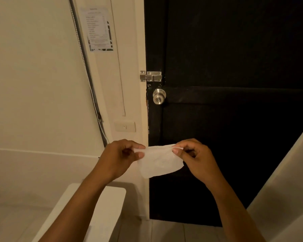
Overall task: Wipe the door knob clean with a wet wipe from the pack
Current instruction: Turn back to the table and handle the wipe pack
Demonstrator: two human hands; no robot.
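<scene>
Both hands hold one wipe (158,160) stretched out btwn them, chest-height, near the camera and in front of the lower door (234,119). Left hand (120,157) pinches the wipe's left top edge w/ thumb and forefinger; other fingers curled in. Right hand (193,154) pinches the right top edge the same way. Wipe hangs down as a slack, half-opened sheet, bottom edge rounded and free. Not balled up, not folded into a pad.

Knob (159,96) is farther off and above the hands, on the door's left edge, just under the bolt latch (150,76). Silver, round, button in the middle. Wipe and knob are well apart, nothing touching the knob.

Pack isn't in view, so can't say where it sits or if it's closed.

Progress, as I read it: wipe is out of the pack and being spread, so the fetch step looks done. Actual cleaning hasn't started; the knob is untouched. Left to do: get the wipe into one hand, reach up and fwd to the knob, wrap it round and rub the face, sides and neck. Roughly a third in.

Other stuff: wall switch (125,126) left of the frame, paper notice (98,29) higher up, white ledge (110,194) near-left.
</scene>
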